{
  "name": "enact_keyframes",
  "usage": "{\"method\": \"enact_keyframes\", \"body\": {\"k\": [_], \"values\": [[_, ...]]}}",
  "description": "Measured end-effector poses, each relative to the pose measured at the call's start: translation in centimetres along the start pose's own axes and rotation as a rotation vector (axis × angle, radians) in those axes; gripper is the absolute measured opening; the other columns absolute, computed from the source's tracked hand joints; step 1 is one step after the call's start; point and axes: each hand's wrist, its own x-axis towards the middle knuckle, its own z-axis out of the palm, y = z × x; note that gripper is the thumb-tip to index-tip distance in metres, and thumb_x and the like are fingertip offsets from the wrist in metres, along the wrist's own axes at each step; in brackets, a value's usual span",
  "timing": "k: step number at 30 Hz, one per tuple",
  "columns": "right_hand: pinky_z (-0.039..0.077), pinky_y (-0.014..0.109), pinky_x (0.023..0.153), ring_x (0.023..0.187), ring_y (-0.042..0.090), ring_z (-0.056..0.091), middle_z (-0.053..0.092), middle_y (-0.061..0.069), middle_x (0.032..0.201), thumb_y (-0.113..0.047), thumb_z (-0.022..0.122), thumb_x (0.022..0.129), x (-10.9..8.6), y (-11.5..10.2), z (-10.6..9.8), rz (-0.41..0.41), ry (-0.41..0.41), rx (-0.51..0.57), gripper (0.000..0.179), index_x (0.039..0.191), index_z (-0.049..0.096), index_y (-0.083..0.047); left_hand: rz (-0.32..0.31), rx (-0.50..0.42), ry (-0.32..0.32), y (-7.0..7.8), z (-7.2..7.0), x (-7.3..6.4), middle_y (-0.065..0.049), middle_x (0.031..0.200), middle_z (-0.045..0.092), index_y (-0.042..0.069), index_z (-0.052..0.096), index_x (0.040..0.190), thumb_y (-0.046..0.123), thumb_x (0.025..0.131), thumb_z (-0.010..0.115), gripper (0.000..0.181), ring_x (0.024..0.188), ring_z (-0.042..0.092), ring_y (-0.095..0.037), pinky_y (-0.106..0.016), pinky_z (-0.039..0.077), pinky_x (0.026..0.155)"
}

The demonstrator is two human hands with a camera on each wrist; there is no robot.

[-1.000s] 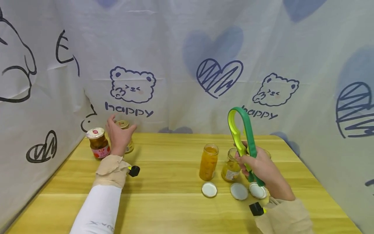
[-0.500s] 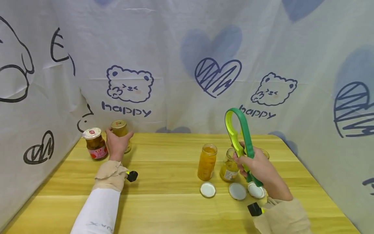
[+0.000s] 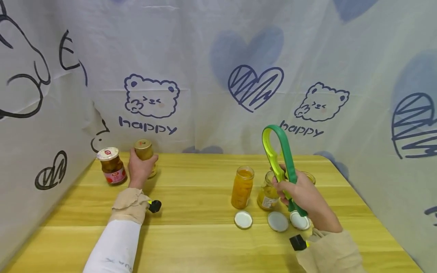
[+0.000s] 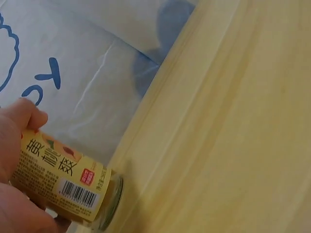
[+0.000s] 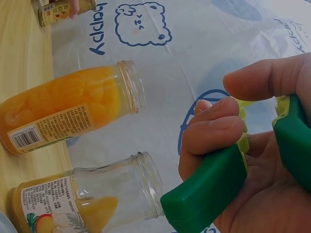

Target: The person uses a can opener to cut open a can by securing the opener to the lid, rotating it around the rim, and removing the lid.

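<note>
left hand (image 3: pixel 139 169), splayed a second ago, now wraps gold-lidded jar (image 3: pixel 145 152) near bench (image 3: pixel 191 242) far edge; seems secured. right hand (image 3: pixel 305 195) grips green opener (image 3: pixel 289 155).

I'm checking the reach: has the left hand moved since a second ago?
Yes: in the head view, the left hand has moved down, farther below the leftmost "happy" print.

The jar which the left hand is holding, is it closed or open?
Closed: the head view shows a gold lid on top of the jar in the left hand.
</note>
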Motion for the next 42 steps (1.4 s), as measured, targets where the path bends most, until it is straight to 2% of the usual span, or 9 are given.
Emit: {"method": "enact_keyframes", "body": {"k": [5, 9, 17, 21, 29, 42], "values": [[0.048, 0.031, 0.052, 0.064, 0.015, 0.049, 0.055, 0.009, 0.086, -0.003, 0.053, 0.094, -0.1, -0.3, 0.0, -0.001, 0.000, -0.003, 0.040, 0.132, 0.043, 0.003, 0.023, -0.060, -0.105, 0.1, 0.6, -1.0, -0.025, 0.144, 0.052, 0.006, 0.035, 0.153, 0.022, 0.091, 0.072, 0.074, 0.127, 0.053, -0.039, -0.052, 0.043, 0.115], [0.048, 0.031, 0.052, 0.062, 0.015, 0.049, 0.054, 0.008, 0.084, -0.004, 0.053, 0.094, -0.2, -0.4, 0.1, -0.014, -0.006, -0.006, 0.038, 0.130, 0.043, 0.003, 0.037, -0.119, -0.212, 0.1, 1.1, -1.6, -0.024, 0.146, 0.050, 0.008, 0.032, 0.155, 0.019, 0.094, 0.070, 0.073, 0.128, 0.053, -0.038, -0.051, 0.042, 0.115], [0.048, 0.030, 0.051, 0.061, 0.014, 0.048, 0.055, 0.006, 0.082, -0.004, 0.054, 0.094, -0.4, -0.5, 0.2, -0.014, -0.011, 0.010, 0.037, 0.128, 0.044, 0.002, 0.042, -0.147, -0.427, 0.3, 2.0, -2.9, -0.025, 0.151, 0.045, 0.009, 0.027, 0.159, 0.017, 0.096, 0.069, 0.075, 0.136, 0.049, -0.040, -0.057, 0.038, 0.120], [0.048, 0.030, 0.051, 0.060, 0.014, 0.048, 0.055, 0.006, 0.081, -0.004, 0.055, 0.093, -0.5, -0.5, 0.3, -0.017, -0.014, 0.014, 0.038, 0.129, 0.043, 0.004, 0.060, -0.141, -0.506, 0.6, 2.7, -3.7, -0.026, 0.149, 0.047, 0.007, 0.029, 0.158, 0.017, 0.096, 0.069, 0.074, 0.135, 0.050, -0.041, -0.058, 0.039, 0.120], [0.048, 0.031, 0.052, 0.061, 0.015, 0.049, 0.054, 0.007, 0.080, -0.004, 0.055, 0.093, -0.5, -0.6, 0.3, -0.012, -0.013, 0.009, 0.038, 0.129, 0.043, 0.002, 0.089, -0.097, -0.597, 1.6, 4.1, -4.8, -0.025, 0.148, 0.050, 0.006, 0.032, 0.156, 0.018, 0.096, 0.071, 0.073, 0.135, 0.052, -0.042, -0.060, 0.040, 0.120], [0.048, 0.032, 0.052, 0.059, 0.016, 0.048, 0.052, 0.006, 0.073, -0.007, 0.057, 0.094, -0.6, -0.8, 0.5, 0.003, -0.023, -0.004, 0.035, 0.126, 0.045, 0.001, 0.130, -0.138, -0.721, 3.0, 6.0, -7.4, -0.023, 0.144, 0.055, 0.006, 0.038, 0.154, 0.014, 0.092, 0.074, 0.072, 0.131, 0.057, -0.039, -0.057, 0.042, 0.118]]}}
